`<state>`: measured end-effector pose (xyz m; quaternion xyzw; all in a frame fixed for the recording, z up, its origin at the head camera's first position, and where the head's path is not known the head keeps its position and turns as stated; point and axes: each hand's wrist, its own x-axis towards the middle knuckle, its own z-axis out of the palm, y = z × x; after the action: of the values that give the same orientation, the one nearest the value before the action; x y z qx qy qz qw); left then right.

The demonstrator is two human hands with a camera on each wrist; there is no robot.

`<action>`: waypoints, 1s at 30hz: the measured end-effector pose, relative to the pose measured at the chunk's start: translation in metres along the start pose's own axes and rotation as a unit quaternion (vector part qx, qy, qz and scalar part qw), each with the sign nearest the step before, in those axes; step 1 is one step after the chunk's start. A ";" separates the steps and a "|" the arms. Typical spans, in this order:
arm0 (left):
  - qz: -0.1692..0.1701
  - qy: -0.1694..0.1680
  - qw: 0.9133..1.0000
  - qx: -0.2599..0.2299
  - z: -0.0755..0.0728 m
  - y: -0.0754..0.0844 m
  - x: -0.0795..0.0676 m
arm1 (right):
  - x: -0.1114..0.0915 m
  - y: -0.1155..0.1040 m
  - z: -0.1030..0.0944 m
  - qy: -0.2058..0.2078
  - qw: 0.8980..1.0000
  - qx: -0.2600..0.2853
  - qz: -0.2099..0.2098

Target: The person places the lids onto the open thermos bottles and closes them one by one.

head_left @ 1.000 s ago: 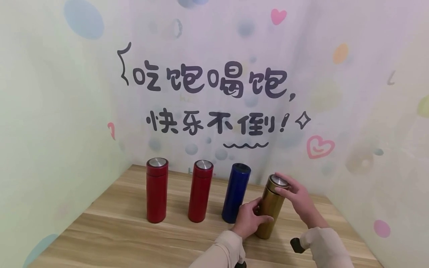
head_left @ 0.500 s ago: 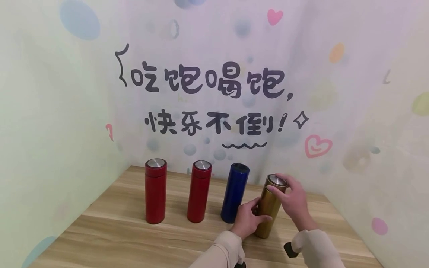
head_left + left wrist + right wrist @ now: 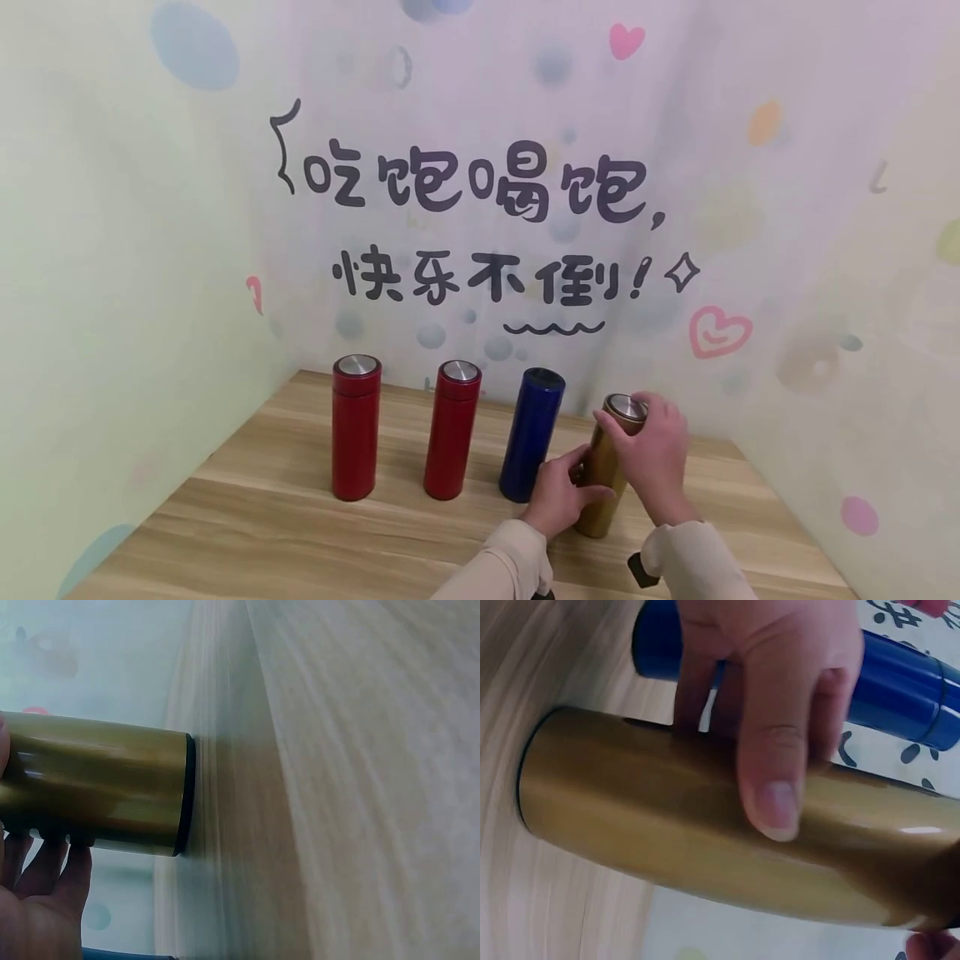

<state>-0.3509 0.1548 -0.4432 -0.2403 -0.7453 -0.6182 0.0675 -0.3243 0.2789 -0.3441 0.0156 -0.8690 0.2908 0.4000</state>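
Note:
A gold thermos bottle [image 3: 600,479] with a silver-topped lid [image 3: 626,407] stands at the right of the row, its dark-rimmed base on the wooden table. My left hand [image 3: 558,496] holds its lower body from the left, the thumb across the front. In the right wrist view, the left thumb [image 3: 774,780] lies along the gold wall, the other fingers behind. My right hand [image 3: 658,454] grips the lid from the right, thumb on its near left side and fingers round the back. Most of the lid's side is hidden by that hand.
Close left of the gold bottle stands a blue thermos bottle [image 3: 531,437]. Two red ones, a slimmer red thermos [image 3: 452,433] and a wider red thermos [image 3: 356,437], stand farther left. A printed cloth wall [image 3: 480,100] encloses the table [image 3: 247,533] behind and at the sides.
My right hand has turned round the lid, its thumb swinging from the front to the left side. The left hand keeps its hold on the body. The other bottles have not moved.

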 end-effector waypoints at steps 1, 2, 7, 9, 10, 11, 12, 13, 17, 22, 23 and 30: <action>0.005 0.001 1.000 0.001 0.001 -0.001 0.000 | 0.000 0.001 -0.003 -0.030 0.999 0.026 0.009; 0.009 0.002 1.000 0.000 0.001 -0.002 0.000 | 0.001 0.002 -0.005 -0.062 0.996 0.061 0.017; 0.025 0.004 1.000 -0.005 0.003 -0.004 0.001 | 0.006 0.017 -0.020 -0.205 0.954 0.216 0.036; 0.026 0.004 1.000 -0.008 0.004 -0.005 0.001 | 0.008 0.023 -0.024 -0.233 0.943 0.235 0.021; 0.026 0.005 1.000 -0.008 0.004 -0.005 0.000 | 0.010 0.025 -0.026 -0.243 0.940 0.238 0.011; 0.025 0.007 1.000 -0.009 0.004 -0.005 0.000 | 0.011 0.027 -0.028 -0.249 0.940 0.234 0.003; 0.023 0.009 1.000 -0.009 0.004 -0.005 0.000 | 0.012 0.029 -0.029 -0.254 0.939 0.231 -0.004; 0.022 0.011 1.000 -0.009 0.004 -0.005 0.000 | 0.014 0.030 -0.030 -0.256 0.941 0.222 -0.011; 0.018 0.014 1.000 -0.009 0.004 -0.005 0.000 | 0.017 0.030 -0.034 -0.255 0.951 0.172 -0.021; 0.018 0.012 1.000 -0.011 0.004 -0.004 -0.001 | 0.016 0.027 -0.035 -0.244 0.961 0.132 -0.013; 0.018 0.013 1.000 -0.011 0.004 -0.003 -0.001 | 0.016 0.026 -0.035 -0.240 0.962 0.127 -0.011; 0.025 0.014 1.000 -0.011 0.003 -0.001 0.000 | 0.015 0.024 -0.028 -0.184 0.979 0.075 -0.038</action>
<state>-0.3504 0.1579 -0.4448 -0.2509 -0.7314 -0.6275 0.0914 -0.3217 0.3157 -0.3311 0.1314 -0.9025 0.3318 0.2412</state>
